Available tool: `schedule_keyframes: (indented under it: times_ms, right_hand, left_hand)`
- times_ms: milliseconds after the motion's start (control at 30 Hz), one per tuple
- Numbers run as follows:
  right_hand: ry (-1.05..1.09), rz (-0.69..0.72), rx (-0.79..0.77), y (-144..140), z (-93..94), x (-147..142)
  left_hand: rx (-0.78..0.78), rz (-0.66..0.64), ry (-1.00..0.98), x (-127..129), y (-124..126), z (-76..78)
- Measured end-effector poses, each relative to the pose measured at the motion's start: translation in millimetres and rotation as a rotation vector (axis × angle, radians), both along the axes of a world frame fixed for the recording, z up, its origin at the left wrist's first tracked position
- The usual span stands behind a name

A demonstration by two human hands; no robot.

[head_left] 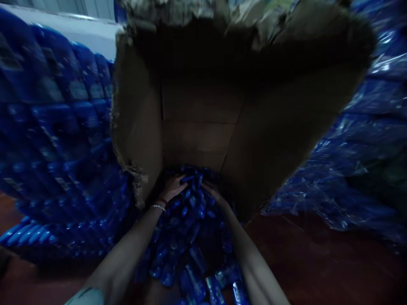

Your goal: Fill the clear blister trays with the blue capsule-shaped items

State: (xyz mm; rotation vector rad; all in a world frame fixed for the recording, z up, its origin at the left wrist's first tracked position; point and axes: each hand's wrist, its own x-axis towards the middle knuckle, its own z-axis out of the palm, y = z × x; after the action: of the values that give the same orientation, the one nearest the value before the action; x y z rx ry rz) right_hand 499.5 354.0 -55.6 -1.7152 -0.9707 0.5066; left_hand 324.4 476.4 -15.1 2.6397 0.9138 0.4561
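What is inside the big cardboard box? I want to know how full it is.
Inside the cardboard box, a heap of blue packets lies at the bottom, with the left hand and right hand on it. What lies under them is hidden.

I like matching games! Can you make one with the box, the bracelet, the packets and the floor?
Things:
1 cardboard box
2 bracelet
3 loose blue packets
4 floor

Match with:
A reddish-brown
B on the left hand's wrist
C lying on its side, torn edges
D heaped under both hands, the right hand too

Pairs: 1-C, 2-B, 3-D, 4-A
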Motion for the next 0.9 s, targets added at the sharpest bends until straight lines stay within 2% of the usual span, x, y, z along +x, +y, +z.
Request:
schedule_keyframes:
  times_ms: [133,267,400,467,567,600,633,700,733,833,900]
  right_hand:
    - [-0.065,0.026,-0.015,-39,-14.0,-49]
    - [-0.147,0.006,-0.063,-87,-22.5,-96]
    - [-0.058,0.02,-0.126,-132,-22.4,-137]
    - [-0.036,0.087,-0.133,-152,-16.8,-152]
    - [-0.026,0.289,-0.169,-168,-0.2,-158]
    - [-0.032,0.301,-0.175,-166,7.1,-155]
    - [-0.052,0.253,-0.172,-161,14.7,-147]
    - [-0.13,0.032,-0.136,-136,29.3,-122]
    - [-0.184,-0.089,-0.133,-118,35.5,-105]
    - [-0.233,-0.208,-0.121,-54,47.5,-47]
    - [-0.257,-0.246,-0.108,-15,49.3,-11]
  left_hand:
    - [0.056,-0.075,0.044,-34,-28,1.1]
    - [0.113,-0.147,0.096,-64,-67,4.4]
    - [0.153,-0.193,0.11,-95,-107,-0.6]
    - [0.144,-0.21,0.106,-116,-123,-8.3]
    - [0.042,-0.252,0.067,-151,-139,-21.7]
    - [-0.006,-0.255,0.036,-160,-142,-24.6]
    - [-0.049,-0.24,-0.009,-165,-143,-25.8]
    - [-0.105,-0.166,-0.127,-162,-138,-22.2]
    - [-0.117,-0.117,-0.186,-152,-132,-17.7]
    - [-0.114,0.014,-0.283,-97,-98,-0.2]
    - [-0.11,0.178,-0.247,-53,-67,8.0]
